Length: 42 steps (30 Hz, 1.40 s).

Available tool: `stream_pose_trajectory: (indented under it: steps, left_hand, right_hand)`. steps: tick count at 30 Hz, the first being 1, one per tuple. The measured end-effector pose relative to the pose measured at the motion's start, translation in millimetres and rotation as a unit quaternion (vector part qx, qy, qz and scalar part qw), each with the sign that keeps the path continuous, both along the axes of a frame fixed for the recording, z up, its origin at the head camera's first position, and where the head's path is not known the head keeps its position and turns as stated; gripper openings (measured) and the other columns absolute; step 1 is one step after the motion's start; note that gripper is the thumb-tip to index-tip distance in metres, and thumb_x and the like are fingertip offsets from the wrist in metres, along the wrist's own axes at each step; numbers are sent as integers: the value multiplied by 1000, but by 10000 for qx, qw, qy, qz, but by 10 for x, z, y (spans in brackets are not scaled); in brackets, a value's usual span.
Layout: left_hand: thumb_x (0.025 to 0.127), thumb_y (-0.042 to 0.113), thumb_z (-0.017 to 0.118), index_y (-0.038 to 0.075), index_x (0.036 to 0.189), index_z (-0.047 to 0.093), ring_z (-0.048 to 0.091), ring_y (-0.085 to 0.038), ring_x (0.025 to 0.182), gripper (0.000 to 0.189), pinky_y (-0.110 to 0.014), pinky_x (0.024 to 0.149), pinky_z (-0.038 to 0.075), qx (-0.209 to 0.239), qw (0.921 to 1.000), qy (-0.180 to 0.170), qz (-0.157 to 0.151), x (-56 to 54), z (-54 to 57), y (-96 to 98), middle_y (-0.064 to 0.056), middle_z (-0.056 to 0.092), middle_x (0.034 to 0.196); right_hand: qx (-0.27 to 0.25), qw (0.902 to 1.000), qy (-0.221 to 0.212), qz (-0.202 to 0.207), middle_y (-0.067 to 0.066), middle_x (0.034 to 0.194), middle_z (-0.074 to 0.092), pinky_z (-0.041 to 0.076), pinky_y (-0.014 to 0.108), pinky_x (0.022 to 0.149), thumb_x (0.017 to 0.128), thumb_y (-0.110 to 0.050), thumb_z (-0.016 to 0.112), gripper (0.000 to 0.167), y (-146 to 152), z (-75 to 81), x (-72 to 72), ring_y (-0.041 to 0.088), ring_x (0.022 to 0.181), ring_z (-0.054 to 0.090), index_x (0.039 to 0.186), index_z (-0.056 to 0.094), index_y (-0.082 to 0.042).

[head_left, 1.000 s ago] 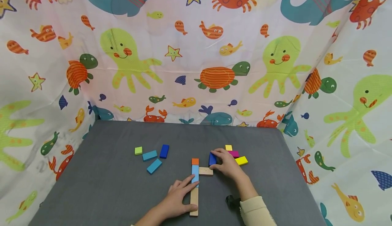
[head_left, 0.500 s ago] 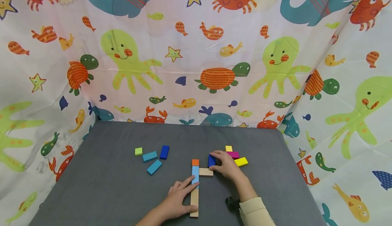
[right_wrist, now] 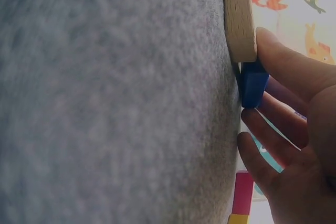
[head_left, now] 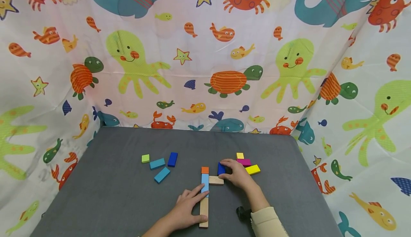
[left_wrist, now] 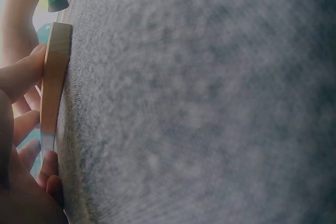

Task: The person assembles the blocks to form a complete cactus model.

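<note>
In the head view a column of blocks runs away from me: a long wooden block, a light blue block and an orange block at the far end. My left hand lies along it, fingers resting on the light blue block and thumb on the wooden one. A shorter wooden block juts right from the light blue block. Between thumb and fingers, my right hand pinches a dark blue block at that block's right end. The right wrist view shows the dark blue block against the wooden block's end.
Left of the column lie a green cube, two blue blocks and a dark blue block. Beyond my right hand are a yellow cube, a magenta block and a yellow block. A patterned curtain borders the grey table.
My right hand has shifted the dark blue block slightly left along the short wooden block's far side. My left hand keeps its place on the column.
</note>
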<state>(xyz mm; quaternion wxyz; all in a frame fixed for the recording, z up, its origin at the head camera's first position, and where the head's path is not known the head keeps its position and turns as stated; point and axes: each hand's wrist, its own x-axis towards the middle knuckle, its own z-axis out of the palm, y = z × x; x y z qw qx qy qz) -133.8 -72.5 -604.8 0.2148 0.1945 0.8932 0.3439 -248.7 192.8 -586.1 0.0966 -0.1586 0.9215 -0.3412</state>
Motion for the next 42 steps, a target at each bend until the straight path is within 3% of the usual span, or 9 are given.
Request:
stream_pose_trajectory:
  steps: [17,24,32,42]
  left_hand:
    - [90,63,76,39,161,47,40,-22,120,80,-47,94,37,1,10000,15,14,1,13,5,11,25,175]
    - [90,64,75,40,161,46,40,-22,120,80,-47,93,38,-32,10000,50,6,1,2,7,11,25,175]
    - [89,65,75,39,161,47,40,-21,121,81,-48,95,37,-12,10000,70,41,13,15,4,12,26,175]
    - [89,66,75,39,161,46,40,-21,120,81,-48,95,37,4,10000,76,32,9,-8,2,12,26,174]
  right_hand:
    - [169,9998,8,109,11,150,61,44,59,115,94,-28,83,58,-4,-7,7,37,139,55,146,65,-10]
    - [-125,9999,62,50,10,152,60,44,60,115,94,-26,83,55,14,29,14,37,141,54,144,67,-12]
    - [-357,9972,646,-131,10,146,64,53,54,106,94,-23,83,52,109,143,15,34,134,61,141,68,-8]
    - [-336,9913,1219,-375,13,139,68,50,56,109,91,-19,86,51,260,210,53,36,129,64,137,71,-5]
